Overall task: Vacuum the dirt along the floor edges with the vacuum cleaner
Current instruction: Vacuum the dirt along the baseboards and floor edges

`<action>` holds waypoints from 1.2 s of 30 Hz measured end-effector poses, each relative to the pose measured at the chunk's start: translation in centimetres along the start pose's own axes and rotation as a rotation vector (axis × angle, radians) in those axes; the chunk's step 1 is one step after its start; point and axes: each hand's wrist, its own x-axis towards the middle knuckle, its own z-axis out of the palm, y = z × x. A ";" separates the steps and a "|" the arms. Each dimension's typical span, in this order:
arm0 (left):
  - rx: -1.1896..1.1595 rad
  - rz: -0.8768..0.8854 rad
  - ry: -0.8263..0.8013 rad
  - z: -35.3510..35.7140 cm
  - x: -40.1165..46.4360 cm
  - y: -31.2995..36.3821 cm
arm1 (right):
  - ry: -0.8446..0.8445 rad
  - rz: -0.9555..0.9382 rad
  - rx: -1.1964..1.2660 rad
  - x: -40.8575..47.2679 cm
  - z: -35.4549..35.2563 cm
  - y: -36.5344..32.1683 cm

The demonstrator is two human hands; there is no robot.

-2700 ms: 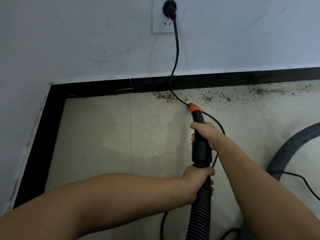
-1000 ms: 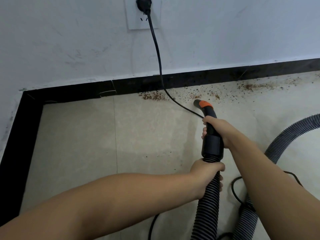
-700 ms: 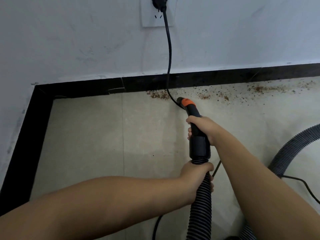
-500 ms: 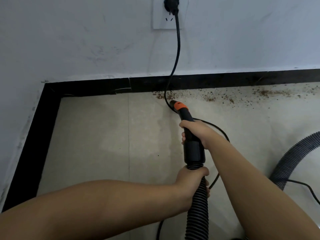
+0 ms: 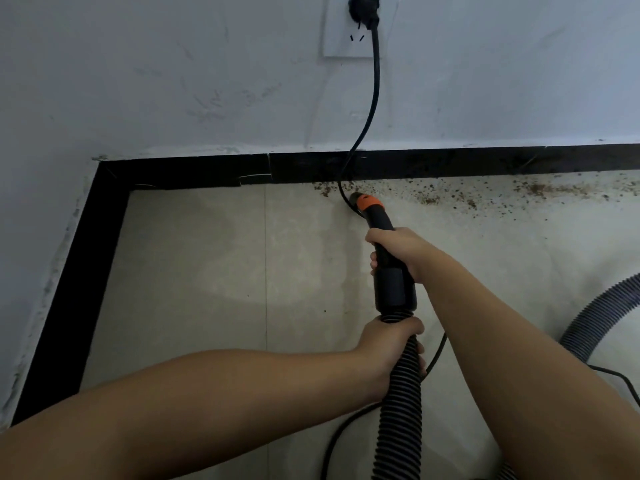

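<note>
— Both hands busy? What is each one gripping?

— Right hand [image 5: 398, 252] is curled round the black nozzle [image 5: 384, 244], on its narrow part above the wider collar. Left hand [image 5: 388, 351] is wrapped round the ribbed hose [image 5: 401, 410] just below that collar, thumb over the top.

— And the nozzle's tip?

— It has an orange ring [image 5: 369, 202] and sits low at the floor [image 5: 207, 271], just short of the black skirting [image 5: 450, 164], at the left end of the dirt [image 5: 467, 195].

— Where does the dirt lie?

— Brown crumbs strewn in a band along the foot of the skirting, from the tip out to the right edge of the view. A few specks lie just left of the tip too. The tiles toward the left corner look pale and mostly bare.

— Any containers?

— I see no bin or canister in this head view. The hose runs off the bottom edge, and a second stretch of it [image 5: 599, 320] curves in at the right.

— The cord?

— Black cord [image 5: 372, 98] hangs from a plug [image 5: 363, 8] in a white socket [image 5: 341, 39] on the wall [image 5: 173, 81], crosses the skirting, touches the floor beside the tip, passes behind the nozzle and shows again near the left hand.
</note>
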 end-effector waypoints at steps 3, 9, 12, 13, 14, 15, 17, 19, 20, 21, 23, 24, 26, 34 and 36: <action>0.011 -0.017 -0.024 1.0 0.5 0.0 | 0.033 0.015 0.005 0.0 -1.5 0.2; -0.018 0.013 -0.019 1.1 0.9 1.1 | 0.033 0.014 0.001 0.6 -1.5 -0.9; -0.043 0.024 0.011 0.2 0.7 1.1 | 0.004 -0.002 -0.029 0.8 0.1 -1.2; -0.052 0.026 0.025 -0.2 0.6 0.9 | -0.007 -0.009 -0.040 0.9 0.8 -1.1; -0.064 0.028 0.038 -0.6 0.5 0.7 | -0.019 -0.017 -0.049 0.9 1.5 -1.1; -0.078 0.029 0.046 -1.0 0.3 0.6 | -0.032 -0.024 -0.058 0.8 2.2 -1.0; -0.097 0.039 0.061 -1.8 0.1 0.4 | -0.060 -0.034 -0.081 0.9 3.5 -1.0; -0.105 0.053 0.080 -2.6 0.0 0.7 | -0.078 -0.043 -0.083 1.1 4.6 -1.2; -0.112 0.058 0.084 -3.0 0.0 0.9 | -0.080 -0.049 -0.081 1.3 5.1 -1.4; -0.119 0.062 0.087 -3.3 0.0 1.2 | -0.078 -0.056 -0.083 1.5 5.4 -1.6; -0.131 0.066 0.089 -3.9 0.3 1.8 | -0.061 -0.070 -0.101 2.1 6.0 -2.0; -0.136 0.065 0.087 -4.1 0.5 2.0 | -0.050 -0.076 -0.108 2.3 6.1 -2.1; -0.144 0.064 0.077 -4.1 0.9 2.3 | -0.029 -0.080 -0.111 2.7 6.1 -2.4; -0.074 0.039 0.022 -2.1 2.7 1.8 | 0.076 -0.073 -0.058 3.0 2.2 -1.6; -0.055 0.033 0.013 -1.2 3.2 1.9 | 0.106 -0.070 -0.049 3.0 0.8 -1.5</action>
